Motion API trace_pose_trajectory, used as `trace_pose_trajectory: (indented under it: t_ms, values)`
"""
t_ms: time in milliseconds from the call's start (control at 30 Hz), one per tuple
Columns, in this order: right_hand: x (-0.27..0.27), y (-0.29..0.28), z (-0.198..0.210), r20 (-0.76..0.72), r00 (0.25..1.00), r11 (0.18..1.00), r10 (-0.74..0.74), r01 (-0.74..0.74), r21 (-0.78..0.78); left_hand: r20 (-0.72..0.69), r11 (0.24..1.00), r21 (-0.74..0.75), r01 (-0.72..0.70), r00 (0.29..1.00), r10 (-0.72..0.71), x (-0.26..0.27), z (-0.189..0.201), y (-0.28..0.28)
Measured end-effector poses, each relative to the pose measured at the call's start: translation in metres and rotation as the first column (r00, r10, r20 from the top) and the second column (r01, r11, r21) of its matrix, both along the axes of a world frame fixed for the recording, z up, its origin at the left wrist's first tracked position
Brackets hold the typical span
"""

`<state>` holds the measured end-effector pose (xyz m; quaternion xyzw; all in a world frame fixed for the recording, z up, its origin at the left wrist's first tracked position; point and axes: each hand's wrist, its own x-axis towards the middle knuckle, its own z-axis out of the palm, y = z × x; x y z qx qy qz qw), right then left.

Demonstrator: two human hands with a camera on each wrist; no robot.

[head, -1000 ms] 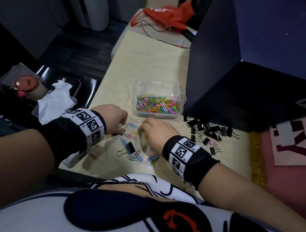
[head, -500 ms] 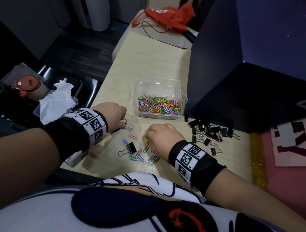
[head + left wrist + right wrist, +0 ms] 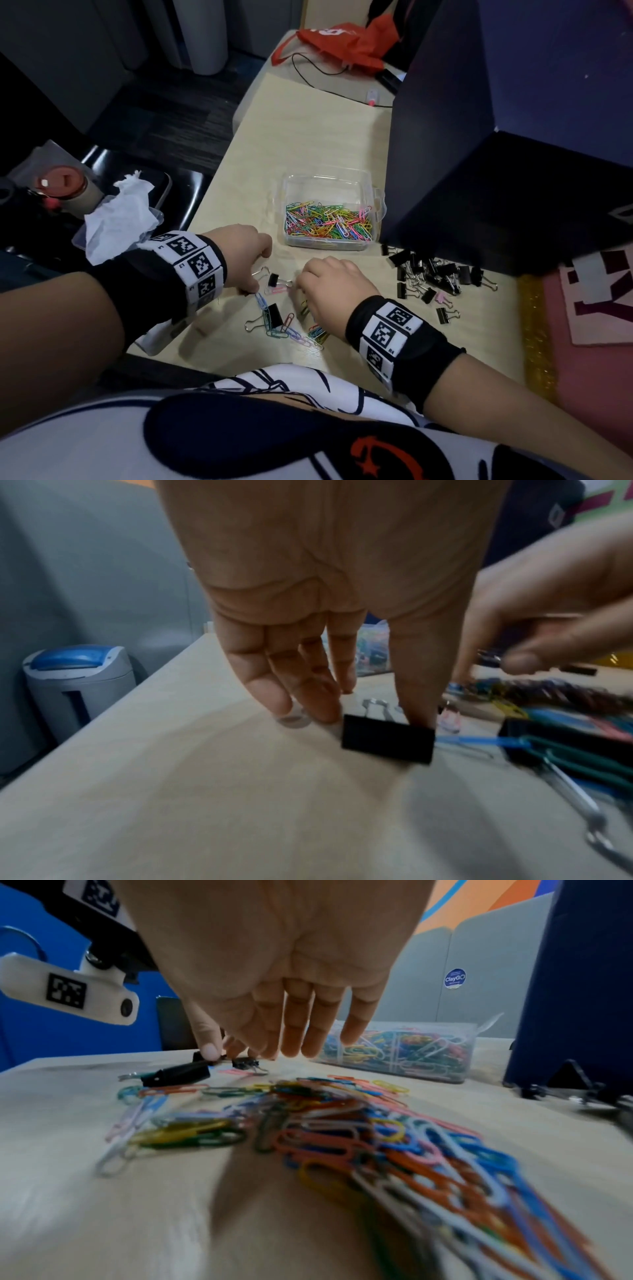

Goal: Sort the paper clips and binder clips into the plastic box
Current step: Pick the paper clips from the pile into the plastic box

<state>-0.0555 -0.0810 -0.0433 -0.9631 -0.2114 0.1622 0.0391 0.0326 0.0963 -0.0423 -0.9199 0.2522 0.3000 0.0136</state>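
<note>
The clear plastic box (image 3: 375, 202) holds many coloured paper clips (image 3: 329, 222). Loose paper clips (image 3: 298, 337) and a black binder clip (image 3: 274, 317) lie near the table's front edge. My left hand (image 3: 251, 287) points down, with its thumb and fingertips (image 3: 322, 710) pinching a black binder clip (image 3: 388, 738) on the table. My right hand (image 3: 301, 286) is knuckles up just right of it. Its thumb and fingertips pinch the wire handle of a small black binder clip (image 3: 274, 279), beside a pink paper clip (image 3: 279, 290). A heap of paper clips (image 3: 342, 1123) lies under the right wrist.
Several black binder clips (image 3: 435, 277) are piled at the right, against a big dark blue box (image 3: 479, 171). A red bag (image 3: 346, 44) and a cable lie at the table's far end. Tissue in a tray (image 3: 116, 216) and a cup (image 3: 68, 185) sit left of the table.
My right hand has drawn back from the box towards me and left, to the small binder clip. My left hand has lowered its fingertips to the table.
</note>
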Motion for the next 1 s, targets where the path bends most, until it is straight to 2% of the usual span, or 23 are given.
trace_pose_trajectory:
  t_ms: [100, 233, 400, 533, 700, 1000]
  values:
    - [0.006, 0.013, 0.003, -0.052, 0.999, 0.996, 0.012, -0.007, 0.092, 0.023, 1.000, -0.001, 0.022, 0.999, -0.022, -0.006, -0.002, -0.006]
    - [0.012, 0.018, -0.002, -0.102, 0.995, 1.000, 0.021, -0.022, -0.004, 0.025, 0.999, -0.020, 0.034, 0.999, -0.034, -0.008, -0.004, -0.011]
    - [0.008, 0.016, -0.004, -0.081, 0.995, 0.998, -0.050, 0.048, -0.036, 0.029, 0.999, -0.033, 0.025, 0.999, -0.024, -0.009, -0.001, -0.008]
    - [0.009, 0.016, -0.004, -0.062, 0.995, 0.994, -0.079, 0.074, -0.083, 0.092, 0.991, -0.052, 0.125, 0.988, -0.120, -0.015, 0.005, -0.006]
    - [0.006, 0.010, 0.002, -0.066, 0.986, 0.988, -0.153, 0.151, -0.034, 0.126, 0.948, 0.085, 0.307, 0.940, -0.316, -0.025, 0.012, -0.017]
    - [-0.005, 0.001, 0.003, -0.051, 0.968, 0.968, -0.244, 0.246, 0.039, 0.136, 0.951, 0.040, 0.308, 0.941, -0.310, -0.026, 0.010, -0.035]
